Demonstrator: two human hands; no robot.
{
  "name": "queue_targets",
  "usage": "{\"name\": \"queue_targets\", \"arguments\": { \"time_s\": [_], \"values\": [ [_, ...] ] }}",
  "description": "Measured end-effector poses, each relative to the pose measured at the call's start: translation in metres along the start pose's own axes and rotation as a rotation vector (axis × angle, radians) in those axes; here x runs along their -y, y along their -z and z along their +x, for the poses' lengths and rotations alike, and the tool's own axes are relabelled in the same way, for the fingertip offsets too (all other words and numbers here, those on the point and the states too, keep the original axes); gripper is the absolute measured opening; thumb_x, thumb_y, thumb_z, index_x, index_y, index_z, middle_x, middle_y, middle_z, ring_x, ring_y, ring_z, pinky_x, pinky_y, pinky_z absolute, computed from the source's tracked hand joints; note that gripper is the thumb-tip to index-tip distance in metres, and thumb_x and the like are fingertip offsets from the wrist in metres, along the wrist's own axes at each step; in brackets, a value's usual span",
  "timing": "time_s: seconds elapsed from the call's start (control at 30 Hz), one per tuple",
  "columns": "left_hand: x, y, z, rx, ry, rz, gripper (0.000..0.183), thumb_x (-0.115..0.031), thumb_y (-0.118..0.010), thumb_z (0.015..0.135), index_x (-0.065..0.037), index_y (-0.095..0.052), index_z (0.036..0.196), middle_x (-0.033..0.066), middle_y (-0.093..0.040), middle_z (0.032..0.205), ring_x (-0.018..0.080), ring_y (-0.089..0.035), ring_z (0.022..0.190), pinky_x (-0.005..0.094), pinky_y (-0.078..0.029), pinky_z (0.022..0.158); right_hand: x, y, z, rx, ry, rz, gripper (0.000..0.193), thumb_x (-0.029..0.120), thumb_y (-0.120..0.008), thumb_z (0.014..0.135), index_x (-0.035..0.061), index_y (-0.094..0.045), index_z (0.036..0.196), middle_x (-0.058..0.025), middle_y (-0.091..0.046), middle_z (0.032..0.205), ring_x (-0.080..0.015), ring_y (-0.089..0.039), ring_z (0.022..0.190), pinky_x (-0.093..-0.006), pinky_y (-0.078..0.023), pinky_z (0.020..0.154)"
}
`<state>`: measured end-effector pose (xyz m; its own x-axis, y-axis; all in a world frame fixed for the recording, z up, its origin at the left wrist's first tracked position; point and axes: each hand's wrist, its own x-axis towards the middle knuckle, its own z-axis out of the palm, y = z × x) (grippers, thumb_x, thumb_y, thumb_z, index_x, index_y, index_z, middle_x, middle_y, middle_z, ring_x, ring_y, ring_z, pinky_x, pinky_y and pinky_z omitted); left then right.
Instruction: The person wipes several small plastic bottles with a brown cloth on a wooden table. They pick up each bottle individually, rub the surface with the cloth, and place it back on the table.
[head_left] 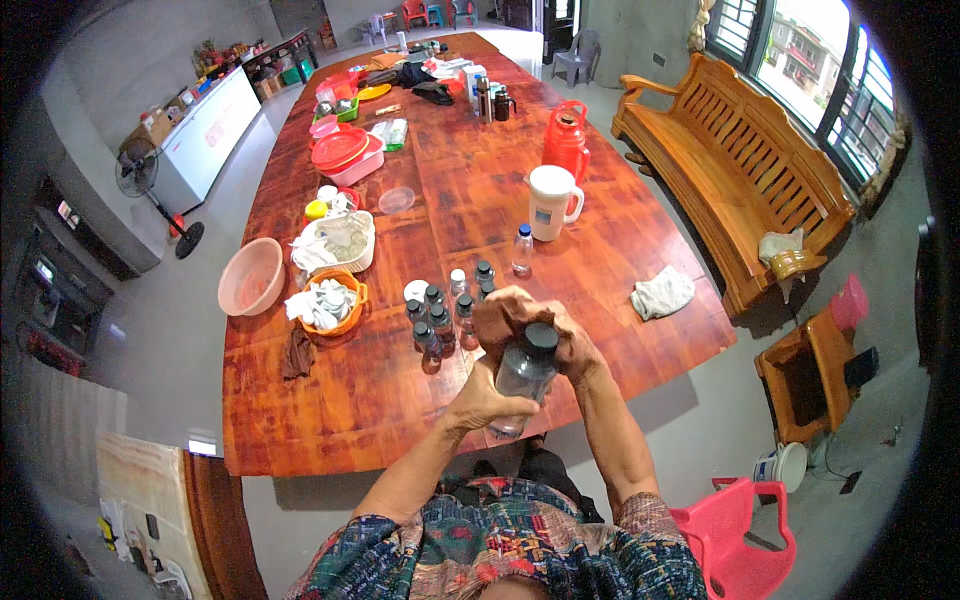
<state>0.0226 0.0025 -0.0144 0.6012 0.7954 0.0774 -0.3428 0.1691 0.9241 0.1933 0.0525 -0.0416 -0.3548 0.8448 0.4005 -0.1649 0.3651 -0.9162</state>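
Note:
Over the near edge of the table I hold a clear jar-like bottle (522,378) with a black cap, tilted. My left hand (484,402) is closed round its side, the thumb across the front. A brown cloth (505,318) is bunched against the bottle's far side near the cap, and my right hand (577,350) is closed on it; some of those fingers are hidden. Just beyond my left hand stand several small bottles (438,322) with black caps and one slim bottle (458,282) with a white cap. Farther off, a clear bottle (522,252) has a blue cap.
On the long reddish wooden table (440,200) stand a white pitcher (550,205), a red thermos (567,140), a pink basin (252,276) and an orange basket (345,318) of white cloths. A folded cloth (662,293) lies at right. A pink chair (735,530) and wooden bench (740,170) stand beyond.

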Motion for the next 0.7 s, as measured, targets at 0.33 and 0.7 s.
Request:
{"name": "queue_targets", "arguments": {
  "time_s": [0.33,0.7],
  "values": [
    [-0.02,-0.014,-0.005,-0.164,-0.175,0.067,0.085,-0.024,-0.088,0.055,-0.002,-0.04,0.121,0.0078,-0.051,0.116,0.015,-0.053,0.103,0.0308,-0.046,0.089,0.076,-0.047,-0.028,-0.359,-0.033,0.152,0.054,0.029,-0.061,0.082,-0.0076,-0.048,0.119,-0.0104,-0.042,0.123,-0.0199,-0.045,0.111,-0.0307,-0.039,0.091],
    [-0.02,0.004,-0.005,0.381,0.143,0.183,0.095,-0.017,-0.086,0.053,-0.003,-0.035,0.132,0.0052,-0.048,0.122,0.016,-0.044,0.114,0.0313,-0.035,0.099,0.116,-0.059,-0.043,-0.276,-0.012,0.132,0.061,0.017,-0.077,0.066,-0.0046,-0.049,0.117,-0.0108,-0.046,0.118,-0.02,-0.048,0.109,-0.0319,-0.04,0.092]
  ]
}}
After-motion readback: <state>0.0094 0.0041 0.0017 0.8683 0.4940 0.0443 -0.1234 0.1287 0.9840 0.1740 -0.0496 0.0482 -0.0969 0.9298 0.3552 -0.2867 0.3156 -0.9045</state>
